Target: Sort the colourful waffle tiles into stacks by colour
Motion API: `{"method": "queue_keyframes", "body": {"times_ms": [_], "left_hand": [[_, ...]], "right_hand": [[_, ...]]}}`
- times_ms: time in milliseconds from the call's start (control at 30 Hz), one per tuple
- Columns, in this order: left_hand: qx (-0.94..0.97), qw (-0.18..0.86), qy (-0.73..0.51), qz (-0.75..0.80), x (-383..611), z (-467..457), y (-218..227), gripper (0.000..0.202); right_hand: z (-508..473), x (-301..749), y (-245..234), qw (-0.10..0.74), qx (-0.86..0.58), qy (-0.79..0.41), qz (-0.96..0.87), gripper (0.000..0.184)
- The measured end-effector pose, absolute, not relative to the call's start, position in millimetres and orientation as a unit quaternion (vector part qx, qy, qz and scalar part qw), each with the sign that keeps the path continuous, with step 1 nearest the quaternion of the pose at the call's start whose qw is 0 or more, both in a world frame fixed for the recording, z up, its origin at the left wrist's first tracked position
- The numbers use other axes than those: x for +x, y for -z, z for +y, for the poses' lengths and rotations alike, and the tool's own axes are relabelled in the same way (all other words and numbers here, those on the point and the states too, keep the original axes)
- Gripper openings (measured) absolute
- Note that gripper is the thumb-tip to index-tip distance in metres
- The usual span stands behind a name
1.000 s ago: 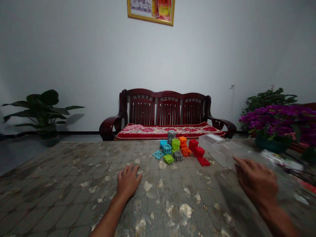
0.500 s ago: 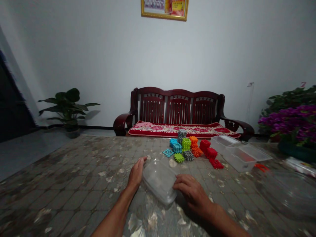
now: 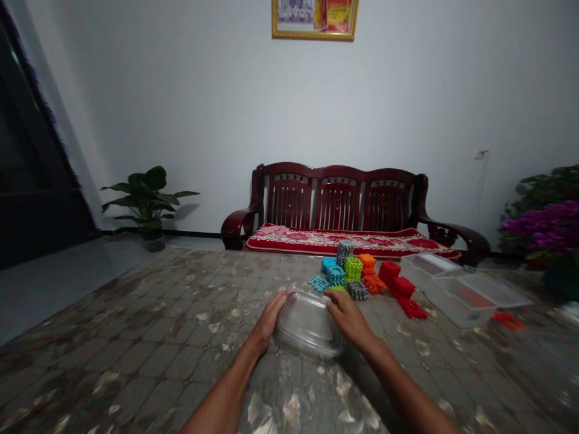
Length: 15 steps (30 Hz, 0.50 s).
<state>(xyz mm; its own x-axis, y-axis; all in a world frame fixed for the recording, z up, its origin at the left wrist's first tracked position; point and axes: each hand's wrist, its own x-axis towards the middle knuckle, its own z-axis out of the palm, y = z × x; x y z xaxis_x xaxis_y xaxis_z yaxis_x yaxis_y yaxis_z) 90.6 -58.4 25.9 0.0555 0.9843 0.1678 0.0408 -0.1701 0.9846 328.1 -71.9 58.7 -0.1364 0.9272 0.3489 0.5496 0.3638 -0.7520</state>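
A clear plastic container (image 3: 310, 325), squarish with rounded corners, is between my hands just above or on the patterned tablecloth; I cannot tell whether it touches. My left hand (image 3: 270, 317) holds its left edge, fingers along the side and tips at the far left corner. My right hand (image 3: 348, 316) grips the far right corner, fingers bent over the rim. Just beyond the container are stacked toothed plastic pieces: blue (image 3: 335, 275), green (image 3: 353, 269), grey (image 3: 345, 252), orange (image 3: 373, 283) and red (image 3: 402, 287). My right fingers partly cover a low green piece (image 3: 337, 289).
A translucent divided box (image 3: 470, 310) stands at the right, with orange pieces (image 3: 507, 320) beside it. Another clear plastic item (image 3: 552, 361) lies blurred at the right edge. A wooden bench (image 3: 339, 199) is behind the table, and a potted plant (image 3: 151, 199) stands at left.
The container has turned to lie squarer to me and sits farther away. My right hand has moved from its right side up to the far right corner. The view has shifted slightly left.
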Motion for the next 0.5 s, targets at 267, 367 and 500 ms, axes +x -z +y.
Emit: {"method": "queue_keyframes", "body": {"times_ms": [267,367,500], "left_hand": [[0.496,0.548,-0.526,0.420,96,-58,-23,0.075],[0.486,0.545,-0.524,0.439,96,-56,-23,0.076],[0.518,0.516,-0.514,0.449,94,-53,-23,0.050]], "right_hand": [[-66,303,-57,0.381,-0.523,-0.257,-0.718,0.031],[-63,306,-63,0.449,-0.496,-0.309,-0.676,0.035],[-58,326,-75,0.524,-0.484,-0.399,-0.576,0.047]]}}
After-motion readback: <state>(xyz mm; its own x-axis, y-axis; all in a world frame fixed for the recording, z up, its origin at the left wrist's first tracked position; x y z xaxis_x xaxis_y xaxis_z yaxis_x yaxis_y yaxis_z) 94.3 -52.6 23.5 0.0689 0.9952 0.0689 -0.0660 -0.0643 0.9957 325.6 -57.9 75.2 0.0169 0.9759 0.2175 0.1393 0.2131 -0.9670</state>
